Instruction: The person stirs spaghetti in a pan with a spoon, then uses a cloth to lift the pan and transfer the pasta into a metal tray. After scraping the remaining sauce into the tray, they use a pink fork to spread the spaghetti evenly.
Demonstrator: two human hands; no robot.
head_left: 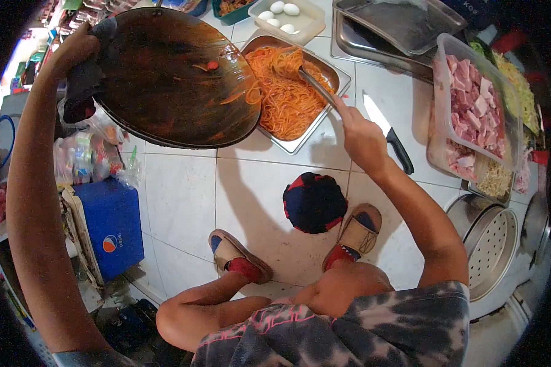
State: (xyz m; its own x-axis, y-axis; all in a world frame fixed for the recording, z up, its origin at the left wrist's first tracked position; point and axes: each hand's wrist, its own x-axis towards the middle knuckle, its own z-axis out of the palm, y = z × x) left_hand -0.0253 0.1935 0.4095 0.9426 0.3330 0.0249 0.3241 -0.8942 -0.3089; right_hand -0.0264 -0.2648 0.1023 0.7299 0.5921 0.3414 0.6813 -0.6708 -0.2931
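My left hand is closed on the edge of a large dark wok, with a dark cloth at the grip. The wok is tilted, its lower rim over a metal tray of red-sauced spaghetti. A few strands and a red bit cling inside the wok. My right hand grips the handle of a serving spoon. Noodles cover the spoon's head above the tray, so its shape is hidden. A knife with a black handle lies on the tiles just right of that hand.
A tub of eggs sits behind the tray. At right are a plastic container of cut raw meat, metal trays and a perforated steamer pot. A round dark cloth lies by my feet; a blue box stands left.
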